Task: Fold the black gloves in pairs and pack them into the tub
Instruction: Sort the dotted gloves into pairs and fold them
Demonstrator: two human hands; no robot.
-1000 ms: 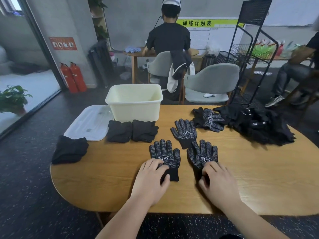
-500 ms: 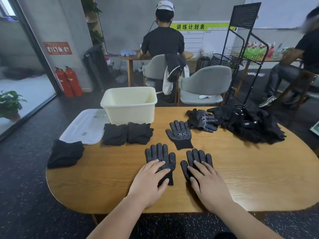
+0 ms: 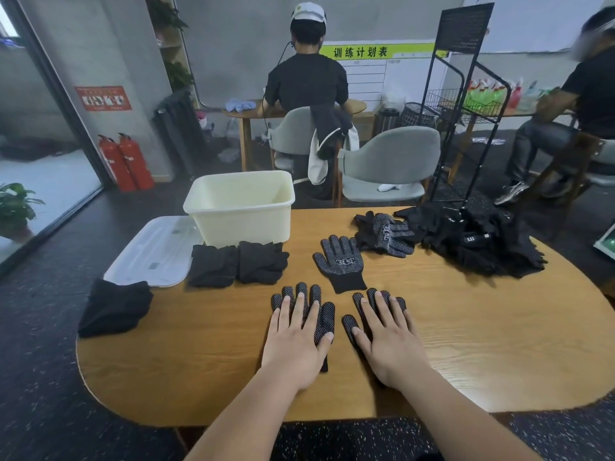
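Observation:
Two black dotted gloves lie flat side by side near the front of the wooden table (image 3: 482, 344). My left hand (image 3: 298, 341) rests flat on the left glove (image 3: 327, 316), fingers spread. My right hand (image 3: 387, 337) lies flat on the right glove (image 3: 349, 324), covering most of it. A third dotted glove (image 3: 339, 261) lies palm up just behind them. A cream tub (image 3: 241, 207) stands at the back left. Two folded black pairs (image 3: 238, 262) sit in front of the tub. A heap of loose black gloves (image 3: 472, 241) is at the back right.
A white lid (image 3: 153, 251) lies left of the tub. Another folded black bundle (image 3: 114, 306) sits at the table's left edge. Beyond the table are grey chairs (image 3: 389, 164), a black wire rack (image 3: 459, 104), and two seated people.
Both hands have slid forward from the cuffs up over the two front gloves, pressing them flat. The view has shifted slightly.

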